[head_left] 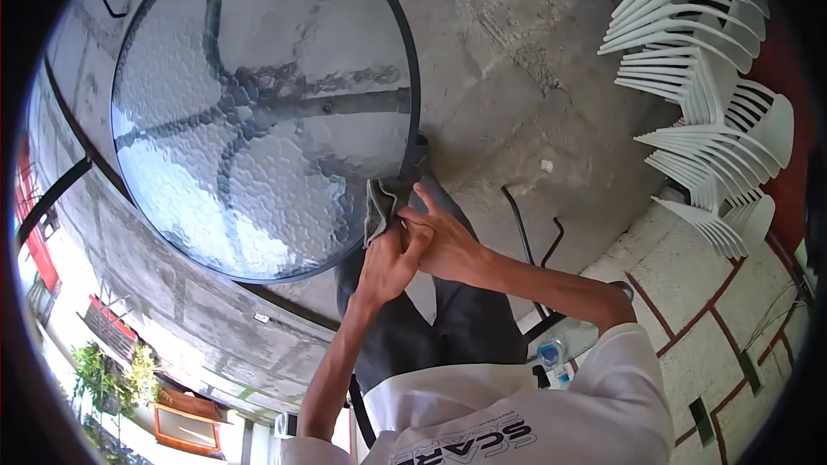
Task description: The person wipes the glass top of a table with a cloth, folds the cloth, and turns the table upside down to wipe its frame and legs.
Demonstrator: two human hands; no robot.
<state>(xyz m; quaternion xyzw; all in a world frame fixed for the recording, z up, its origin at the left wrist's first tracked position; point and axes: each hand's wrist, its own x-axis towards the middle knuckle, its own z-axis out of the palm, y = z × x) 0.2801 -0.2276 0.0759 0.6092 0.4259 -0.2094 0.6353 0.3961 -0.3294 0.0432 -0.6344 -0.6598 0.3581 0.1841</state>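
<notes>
A grey cloth (382, 207) hangs between my hands, close to the dark rim of a round textured glass table (267, 120). My left hand (386, 265) has its fingers closed on the lower part of the cloth. Against it lies my right hand (444, 239), its fingers bent at the cloth's edge and one finger pointing up. The hands touch and overlap, so the right fingertips are partly hidden. Below them are my dark trousers (405, 327) and white shirt.
Stacked white plastic chairs (715, 138) stand at the right. Dark metal legs (521, 241) rise near my right forearm. A clear plastic container (551, 350) is beside my hip. A stone wall (715, 293) runs at lower right, and plants (108, 375) show at lower left.
</notes>
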